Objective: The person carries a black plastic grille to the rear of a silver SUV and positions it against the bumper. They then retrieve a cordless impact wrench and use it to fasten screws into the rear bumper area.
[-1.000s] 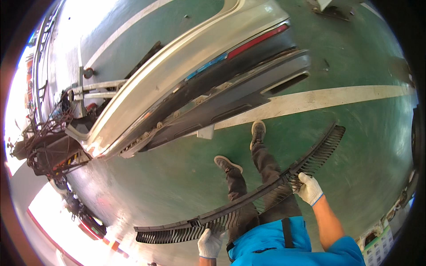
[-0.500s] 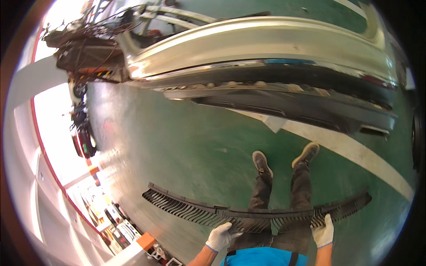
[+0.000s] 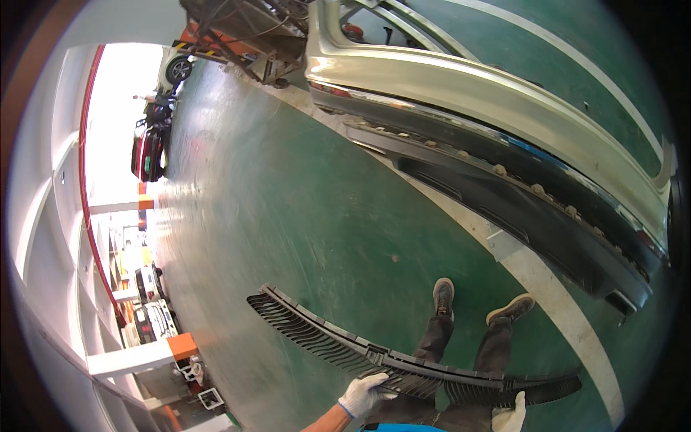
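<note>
Pinching a black slatted panel (image 3: 320,333), the left hand (image 3: 361,395) and right hand (image 3: 509,417) have fingers (image 3: 376,379) barely parted around its near edge; its ends reach past the fingers on either side.

A long, bowed, black slatted strip (image 3: 410,366) is held at five o'clock, ends toward ten and three.

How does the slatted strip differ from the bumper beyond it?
The slatted strip is black throughout; the bumper is pale and glossy with black parts. The slatted strip is thin and comb-like; the bumper looks far bulkier. The left hand and right hand hold the slatted strip; neither touches the bumper. Both are long.
</note>
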`<move>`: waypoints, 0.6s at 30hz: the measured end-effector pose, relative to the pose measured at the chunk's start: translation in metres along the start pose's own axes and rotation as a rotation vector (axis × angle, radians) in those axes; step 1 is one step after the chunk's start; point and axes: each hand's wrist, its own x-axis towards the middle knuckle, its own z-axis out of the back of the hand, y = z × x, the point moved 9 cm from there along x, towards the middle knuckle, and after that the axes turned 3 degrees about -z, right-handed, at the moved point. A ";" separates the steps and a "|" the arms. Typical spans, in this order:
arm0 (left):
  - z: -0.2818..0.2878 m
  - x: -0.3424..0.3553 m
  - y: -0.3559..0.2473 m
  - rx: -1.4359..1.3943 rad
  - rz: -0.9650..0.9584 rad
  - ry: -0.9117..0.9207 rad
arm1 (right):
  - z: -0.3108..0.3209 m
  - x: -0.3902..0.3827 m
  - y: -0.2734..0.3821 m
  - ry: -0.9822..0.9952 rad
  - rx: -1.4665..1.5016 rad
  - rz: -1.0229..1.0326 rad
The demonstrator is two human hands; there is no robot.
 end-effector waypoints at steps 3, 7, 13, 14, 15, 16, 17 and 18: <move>0.008 0.004 0.001 -0.047 0.006 0.038 | -0.001 -0.006 -0.005 -0.106 -0.062 0.024; 0.018 0.010 0.004 -0.047 0.038 0.038 | -0.003 -0.006 -0.010 -0.058 -0.077 0.047; 0.024 0.012 -0.003 -0.079 0.035 0.035 | -0.005 0.004 -0.015 -0.040 -0.090 0.073; 0.026 0.012 -0.003 -0.086 0.023 0.021 | -0.008 0.009 -0.015 -0.038 -0.090 0.073; 0.028 0.012 -0.007 -0.090 -0.035 -0.003 | -0.011 0.015 -0.014 -0.042 -0.082 0.079; 0.026 0.014 -0.005 -0.133 -0.039 0.002 | -0.020 0.021 -0.009 0.017 -0.141 0.117; 0.023 0.016 -0.006 -0.169 -0.074 0.010 | -0.034 0.026 -0.005 0.127 -0.200 0.151; 0.011 0.019 -0.005 -0.198 -0.061 0.105 | -0.032 0.033 -0.002 0.095 -0.188 0.138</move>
